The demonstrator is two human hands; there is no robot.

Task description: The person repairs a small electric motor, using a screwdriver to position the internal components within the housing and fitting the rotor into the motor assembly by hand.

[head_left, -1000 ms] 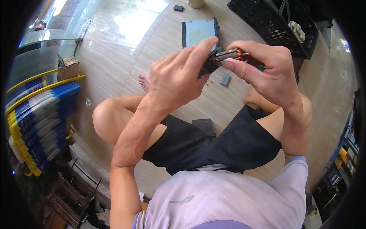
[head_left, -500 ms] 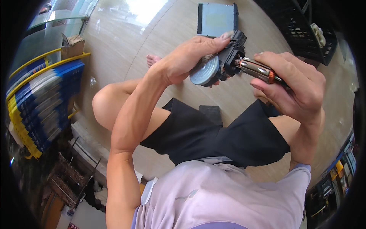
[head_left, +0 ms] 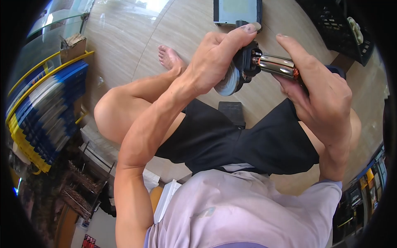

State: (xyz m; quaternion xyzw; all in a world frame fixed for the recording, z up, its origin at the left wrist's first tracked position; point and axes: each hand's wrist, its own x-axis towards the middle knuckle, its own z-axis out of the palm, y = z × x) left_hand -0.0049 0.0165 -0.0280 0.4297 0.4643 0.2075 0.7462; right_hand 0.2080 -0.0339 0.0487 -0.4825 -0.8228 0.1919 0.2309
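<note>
My left hand (head_left: 213,62) is closed around a black motor housing (head_left: 249,60), thumb stretched along its top. Below that hand a round grey disc-shaped part (head_left: 230,84) of the same assembly shows. A shiny motor armature (head_left: 276,66) with copper-coloured windings lies sideways, its left end at the housing; how far it sits inside I cannot tell. My right hand (head_left: 324,89) holds the armature's right end from below, with the index finger raised off it. The grip's inner side is hidden.
A grey metal box (head_left: 237,11) lies on the tiled floor ahead. A black crate (head_left: 335,29) stands at the far right. A small black case (head_left: 231,112) sits between my legs. On the left is a yellow rack (head_left: 49,66) with blue packets (head_left: 62,97).
My right index finger has lifted off the armature and straightened. The housing has turned slightly in my left hand, and the disc is now seen more edge-on. My view has shifted a little.
</note>
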